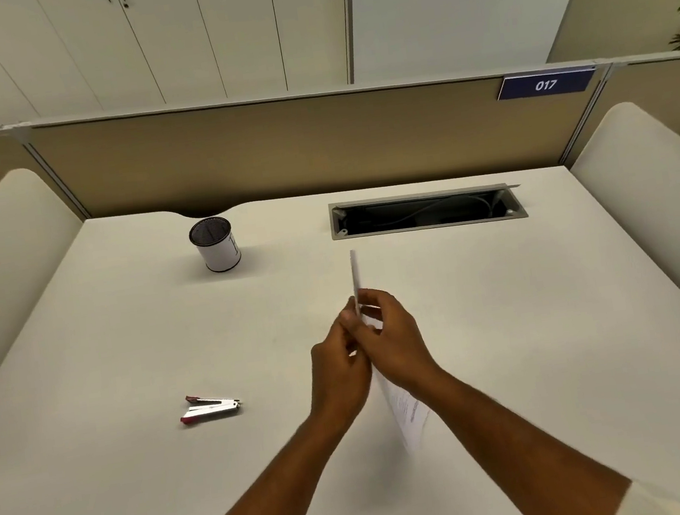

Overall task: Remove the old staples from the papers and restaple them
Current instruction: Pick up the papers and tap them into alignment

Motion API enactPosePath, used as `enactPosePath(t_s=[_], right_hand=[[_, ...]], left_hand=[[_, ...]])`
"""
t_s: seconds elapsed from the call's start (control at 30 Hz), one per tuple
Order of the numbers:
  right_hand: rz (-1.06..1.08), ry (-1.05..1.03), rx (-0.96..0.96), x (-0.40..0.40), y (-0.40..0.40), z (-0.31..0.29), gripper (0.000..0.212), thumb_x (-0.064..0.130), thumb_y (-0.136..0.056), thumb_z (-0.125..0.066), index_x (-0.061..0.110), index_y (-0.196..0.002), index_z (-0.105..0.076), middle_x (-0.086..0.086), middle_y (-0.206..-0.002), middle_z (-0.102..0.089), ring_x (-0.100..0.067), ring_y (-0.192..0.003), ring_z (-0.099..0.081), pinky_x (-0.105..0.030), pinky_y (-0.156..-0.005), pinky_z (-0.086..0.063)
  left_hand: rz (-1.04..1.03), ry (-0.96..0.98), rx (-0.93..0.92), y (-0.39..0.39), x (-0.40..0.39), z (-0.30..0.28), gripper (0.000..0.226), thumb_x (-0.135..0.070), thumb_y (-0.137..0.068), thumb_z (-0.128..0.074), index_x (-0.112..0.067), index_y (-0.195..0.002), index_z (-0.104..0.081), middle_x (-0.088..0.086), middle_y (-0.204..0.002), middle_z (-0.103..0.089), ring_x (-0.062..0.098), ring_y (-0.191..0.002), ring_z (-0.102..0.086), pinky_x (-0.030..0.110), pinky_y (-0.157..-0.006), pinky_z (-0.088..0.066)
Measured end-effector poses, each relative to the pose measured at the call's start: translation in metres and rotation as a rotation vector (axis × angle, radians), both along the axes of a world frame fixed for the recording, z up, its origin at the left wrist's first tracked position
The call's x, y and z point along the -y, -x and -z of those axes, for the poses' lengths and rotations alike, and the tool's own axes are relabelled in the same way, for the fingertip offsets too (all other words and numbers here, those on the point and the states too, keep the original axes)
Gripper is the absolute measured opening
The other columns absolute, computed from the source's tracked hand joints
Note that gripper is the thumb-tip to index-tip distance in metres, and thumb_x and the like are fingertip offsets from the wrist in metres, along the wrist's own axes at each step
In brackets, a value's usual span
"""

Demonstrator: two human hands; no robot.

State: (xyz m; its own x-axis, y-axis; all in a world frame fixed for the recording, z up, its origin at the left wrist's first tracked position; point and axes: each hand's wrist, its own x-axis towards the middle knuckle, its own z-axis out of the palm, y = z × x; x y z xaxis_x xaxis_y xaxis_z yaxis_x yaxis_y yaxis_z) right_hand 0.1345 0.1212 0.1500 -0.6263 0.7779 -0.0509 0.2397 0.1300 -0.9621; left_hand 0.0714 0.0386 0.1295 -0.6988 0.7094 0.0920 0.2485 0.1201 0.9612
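1. Two hands meet above the middle of the white desk (101,332), both gripping one set of papers (408,414) held edge-on to the camera.
2. The left hand (338,370) has its fingers curled round the papers from the left side, about mid-height of the sheets.
3. The right hand (391,334) pinches the same sheets from the right, its fingers bent over the paper's edge, touching the left hand.
4. The papers stand nearly upright in the air, above the desk: a thin white edge rises above the hands, and a printed lower part hangs below them between the forearms, blurred. No staple can be made out.
5. A stapler (210,407), white with red ends, lies on the desk to the left of the hands, well apart from them, its jaw end partly open.
6. A round pen cup (215,244), white-sided with a dark mesh inside, stands beyond the stapler, toward the back of the desk.
7. To the right of the cup, an open cable slot (427,211) is set into the desk, with cords visible inside.
8. Behind the desk a tan partition (272,149) carries a blue plate (545,84) reading 017.
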Motion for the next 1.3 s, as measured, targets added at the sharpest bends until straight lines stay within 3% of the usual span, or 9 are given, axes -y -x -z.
enactPosePath(t_s=[0.17, 0.27, 0.33, 0.47, 0.53, 0.67, 0.93, 1.1, 1.3], right_hand=[[0.103, -0.052, 0.015, -0.011, -0.006, 0.004, 0.028, 0.030, -0.104, -0.057, 0.022, -0.130, -0.063, 0.007, -0.119, -0.070, -0.015, -0.105, -0.068, -0.022, -0.083, -0.057], [0.080, -0.075, 0.051, -0.022, -0.014, 0.003, 0.028, 0.027, -0.104, -0.056, 0.018, -0.129, -0.065, 0.004, -0.117, -0.071, -0.017, -0.100, -0.068, -0.016, -0.072, -0.052], [0.046, -0.065, 0.062, -0.029, -0.019, 0.001, 0.024, 0.027, -0.103, -0.056, 0.019, -0.122, -0.069, 0.003, -0.111, -0.074, -0.018, -0.097, -0.071, -0.024, -0.072, -0.057], [-0.086, -0.038, 0.081, -0.036, -0.027, -0.004, 0.019, 0.027, -0.102, -0.057, 0.023, -0.113, -0.072, 0.006, -0.102, -0.077, -0.017, -0.088, -0.075, -0.037, -0.079, -0.063], [-0.167, -0.030, 0.089, -0.038, -0.030, -0.005, 0.017, 0.027, -0.103, -0.057, 0.028, -0.111, -0.072, 0.008, -0.101, -0.077, -0.015, -0.084, -0.076, -0.033, -0.077, -0.064], [-0.210, -0.033, 0.099, -0.041, -0.035, -0.008, 0.013, 0.031, -0.100, -0.063, 0.027, -0.108, -0.071, 0.007, -0.101, -0.077, -0.014, -0.083, -0.076, -0.027, -0.071, -0.061], [-0.197, -0.096, 0.267, -0.070, -0.075, 0.001, 0.017, 0.039, -0.087, -0.079, 0.023, -0.093, -0.075, 0.007, -0.093, -0.078, -0.015, -0.088, -0.073, -0.032, -0.077, -0.056], [-0.131, -0.128, 0.281, -0.085, -0.087, 0.003, 0.016, 0.040, -0.084, -0.082, 0.027, -0.090, -0.075, 0.013, -0.086, -0.078, -0.004, -0.078, -0.074, -0.021, -0.069, -0.053], [-0.090, -0.296, 0.420, -0.090, -0.084, 0.027, 0.020, 0.047, -0.082, -0.081, 0.034, -0.093, -0.071, 0.015, -0.095, -0.074, -0.004, -0.088, -0.069, -0.028, -0.077, -0.055]], left_hand=[[0.144, 0.051, -0.089, 0.006, 0.008, 0.002, 0.045, -0.021, -0.100, -0.064, -0.017, -0.144, -0.058, 0.000, -0.132, -0.070, 0.013, -0.120, -0.067, 0.027, -0.095, -0.060], [-0.019, 0.014, -0.247, 0.020, 0.013, -0.005, 0.023, -0.023, -0.099, -0.064, -0.017, -0.120, -0.070, 0.000, -0.115, -0.073, 0.013, -0.104, -0.068, 0.037, -0.084, -0.062], [-0.160, -0.012, -0.406, 0.035, 0.012, -0.016, 0.015, -0.023, -0.095, -0.067, -0.016, -0.108, -0.065, -0.001, -0.105, -0.064, 0.014, -0.097, -0.057, 0.035, -0.080, -0.056], [-0.234, 0.116, -0.585, 0.064, 0.004, -0.044, 0.046, -0.043, -0.089, -0.067, -0.022, -0.128, -0.055, -0.001, -0.129, -0.053, 0.018, -0.117, -0.045, 0.028, -0.097, -0.038], [-0.067, 0.238, -0.521, 0.073, -0.001, -0.054, 0.048, -0.043, -0.092, -0.070, -0.024, -0.134, -0.056, -0.003, -0.137, -0.057, 0.018, -0.125, -0.049, 0.032, -0.100, -0.040], [0.115, 0.264, -0.182, 0.083, -0.003, -0.059, 0.015, -0.027, -0.095, -0.070, -0.017, -0.106, -0.071, 0.001, -0.105, -0.075, 0.020, -0.099, -0.070, 0.031, -0.081, -0.052], [-0.077, 0.263, 0.099, 0.094, 0.005, -0.049, 0.012, -0.022, -0.095, -0.070, -0.010, -0.098, -0.071, 0.013, -0.099, -0.075, 0.035, -0.097, -0.071, 0.050, -0.090, -0.056], [-0.156, 0.254, 0.367, 0.101, 0.010, -0.028, 0.009, -0.017, -0.095, -0.069, -0.008, -0.091, -0.069, 0.023, -0.102, -0.076, 0.036, -0.089, -0.072, 0.057, -0.088, -0.057], [-0.195, 0.382, 0.257, 0.094, 0.016, 0.018, 0.013, -0.022, -0.098, -0.061, -0.014, -0.089, -0.066, 0.009, -0.097, -0.073, 0.029, -0.086, -0.069, 0.038, -0.071, -0.053]])
